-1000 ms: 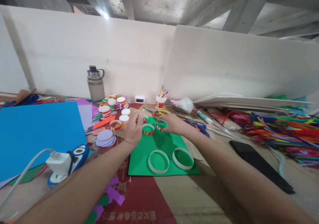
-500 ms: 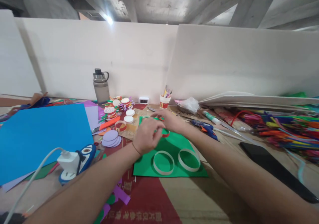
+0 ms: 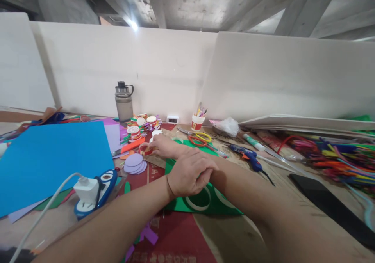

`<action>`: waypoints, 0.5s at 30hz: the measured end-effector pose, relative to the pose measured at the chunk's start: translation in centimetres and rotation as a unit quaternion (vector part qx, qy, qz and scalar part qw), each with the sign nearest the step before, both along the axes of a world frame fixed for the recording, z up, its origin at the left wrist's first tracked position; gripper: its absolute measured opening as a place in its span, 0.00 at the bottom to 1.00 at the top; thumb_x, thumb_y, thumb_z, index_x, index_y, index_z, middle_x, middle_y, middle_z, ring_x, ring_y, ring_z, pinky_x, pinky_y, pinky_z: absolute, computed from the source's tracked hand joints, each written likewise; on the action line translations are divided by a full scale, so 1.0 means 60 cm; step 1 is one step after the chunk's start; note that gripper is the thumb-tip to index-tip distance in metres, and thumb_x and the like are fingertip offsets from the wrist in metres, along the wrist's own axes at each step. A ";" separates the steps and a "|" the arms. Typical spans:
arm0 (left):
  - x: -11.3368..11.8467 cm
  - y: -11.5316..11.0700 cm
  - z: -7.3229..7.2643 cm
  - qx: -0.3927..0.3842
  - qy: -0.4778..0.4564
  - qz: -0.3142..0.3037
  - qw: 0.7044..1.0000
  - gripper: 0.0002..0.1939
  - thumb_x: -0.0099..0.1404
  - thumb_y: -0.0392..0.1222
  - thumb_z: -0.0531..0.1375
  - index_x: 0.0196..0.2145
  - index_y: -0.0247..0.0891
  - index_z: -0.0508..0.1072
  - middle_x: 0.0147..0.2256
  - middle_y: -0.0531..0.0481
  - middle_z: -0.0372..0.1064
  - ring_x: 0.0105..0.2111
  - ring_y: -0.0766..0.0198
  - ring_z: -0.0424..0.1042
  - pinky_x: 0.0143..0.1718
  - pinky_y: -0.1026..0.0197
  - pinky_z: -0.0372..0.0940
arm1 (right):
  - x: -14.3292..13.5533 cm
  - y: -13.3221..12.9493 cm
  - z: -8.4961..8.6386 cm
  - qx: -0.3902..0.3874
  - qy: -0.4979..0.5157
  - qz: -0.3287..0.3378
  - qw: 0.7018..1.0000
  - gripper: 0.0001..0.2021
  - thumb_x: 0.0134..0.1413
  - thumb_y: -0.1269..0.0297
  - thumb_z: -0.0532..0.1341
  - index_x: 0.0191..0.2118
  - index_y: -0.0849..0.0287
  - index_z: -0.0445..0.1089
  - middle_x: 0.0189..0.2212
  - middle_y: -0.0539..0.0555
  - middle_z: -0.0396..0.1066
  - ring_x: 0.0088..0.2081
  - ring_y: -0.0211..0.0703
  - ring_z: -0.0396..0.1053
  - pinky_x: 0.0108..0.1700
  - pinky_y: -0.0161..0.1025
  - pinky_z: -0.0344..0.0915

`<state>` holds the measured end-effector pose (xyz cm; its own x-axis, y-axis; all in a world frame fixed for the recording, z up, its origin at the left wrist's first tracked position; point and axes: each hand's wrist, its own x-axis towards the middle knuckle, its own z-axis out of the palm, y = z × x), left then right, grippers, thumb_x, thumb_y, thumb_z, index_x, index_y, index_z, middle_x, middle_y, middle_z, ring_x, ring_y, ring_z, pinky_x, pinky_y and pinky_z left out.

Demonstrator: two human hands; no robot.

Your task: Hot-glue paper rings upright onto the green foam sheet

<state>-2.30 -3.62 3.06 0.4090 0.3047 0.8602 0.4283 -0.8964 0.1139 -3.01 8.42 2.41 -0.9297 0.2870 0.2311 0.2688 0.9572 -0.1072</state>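
My right hand point(image 3: 164, 146) reaches across to the left, its fingertips closed at the right edge of a red and tan paper ring point(image 3: 145, 150). Nearer to me, my left hand point(image 3: 192, 172) is curled closed beside my right forearm; whatever its fingers hold is hidden. Beneath it lies a green sheet point(image 3: 181, 205) with white paper rings point(image 3: 202, 207) on it, partly covered by my hand and arm. Next to the right hand is a white disc point(image 3: 157, 132). Round purple paper discs point(image 3: 134, 160) are stacked just left of the ring.
Scissors point(image 3: 197, 139), a blue glue gun point(image 3: 252, 159) and a cup of pens point(image 3: 198, 121) stand or lie beyond my arms. A power strip point(image 3: 107, 182), a blue sheet point(image 3: 55, 157) and a bottle point(image 3: 124, 106) are at left. A black phone-like slab point(image 3: 328, 204) lies right.
My right hand has moved left from above the green sheet to the red paper ring, uncovering the scissors. My left hand has come nearer and slightly right. The view has shifted a little.
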 end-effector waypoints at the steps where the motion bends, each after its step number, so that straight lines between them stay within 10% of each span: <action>1: 0.001 0.000 0.000 0.003 0.010 -0.003 1.000 0.08 0.68 0.34 0.50 0.39 0.40 0.68 0.34 0.47 0.75 0.36 0.61 0.72 0.42 0.57 0.65 | -0.002 0.001 -0.004 0.000 -0.002 -0.007 1.000 0.10 0.57 0.67 0.64 0.44 0.54 0.78 0.39 0.55 0.70 0.42 0.46 0.65 0.45 0.40 0.61; 9: -0.003 0.009 -0.009 -0.066 -0.120 0.034 0.990 0.07 0.69 0.37 0.51 0.38 0.39 0.69 0.35 0.46 0.73 0.38 0.59 0.70 0.43 0.56 0.65 | 0.107 0.043 0.021 -0.038 0.088 -0.054 0.994 0.05 0.55 0.71 0.64 0.37 0.59 0.78 0.41 0.56 0.70 0.43 0.44 0.67 0.49 0.41 0.63; 15: -0.048 0.070 -0.024 -0.228 -0.353 0.177 0.890 0.07 0.68 0.41 0.52 0.37 0.39 0.68 0.35 0.49 0.69 0.35 0.62 0.69 0.38 0.59 0.65 | 0.239 0.065 0.017 -0.017 0.084 -0.263 0.961 0.08 0.56 0.71 0.60 0.38 0.59 0.77 0.42 0.61 0.72 0.46 0.52 0.69 0.49 0.46 0.64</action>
<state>-5.20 0.58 1.62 -0.3748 0.6903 0.6189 0.3525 -0.5113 0.7838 11.31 12.32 3.46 -0.6041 0.7175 0.3468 0.6913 0.6883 -0.2198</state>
